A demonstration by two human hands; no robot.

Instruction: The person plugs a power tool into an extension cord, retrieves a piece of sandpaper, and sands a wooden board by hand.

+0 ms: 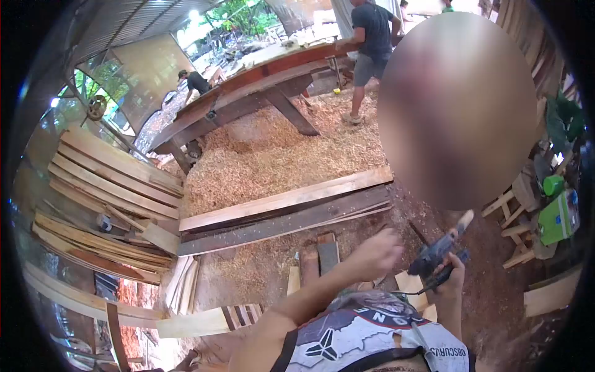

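My right hand is wrapped round a dark blue corded power tool in front of my body on the right. A tan, wood-like piece sticks out at the tool's far end. What kind of tool it is does not show clearly. To the left of it, my left hand is raised in mid-air with its fingers curled, apart from the tool. The inside of that hand is hidden. A dark cord runs from the tool towards my patterned shirt.
Long planks lie across the floor ahead, before heaped wood shavings. A long timber workbench stands beyond, with a person beside it and another farther left. Stacked boards flank the left; a green container is at right. A large blurred patch covers the upper right.
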